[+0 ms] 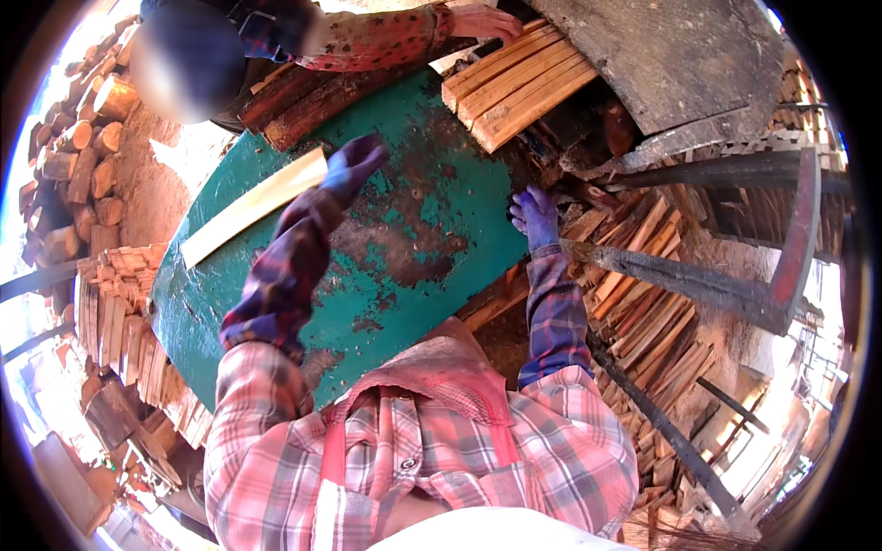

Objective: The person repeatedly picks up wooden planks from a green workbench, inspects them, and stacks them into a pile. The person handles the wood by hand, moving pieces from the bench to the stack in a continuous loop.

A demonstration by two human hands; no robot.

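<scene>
A pale wooden slat (253, 209) lies slantwise on the worn green tabletop (404, 303). At its far right end is my left hand (354, 167), in a purple glove, fingers stretched out to the right; whether it touches the slat I cannot tell. My right hand (536, 217), gloved in purple too, is at the table's right edge with its fingers apart and nothing visible in them. Beyond it, several squared wood strips (519, 83) sit side by side at the far edge.
Across the table, another person's hand (487, 22) reaches to the wood strips. Dark reddish boards (322, 101) lie by that person. A grey metal plate (671, 55) and a dark metal bar (680, 275) stand at right, over split sticks (652, 321). Cut logs (83, 165) are piled left.
</scene>
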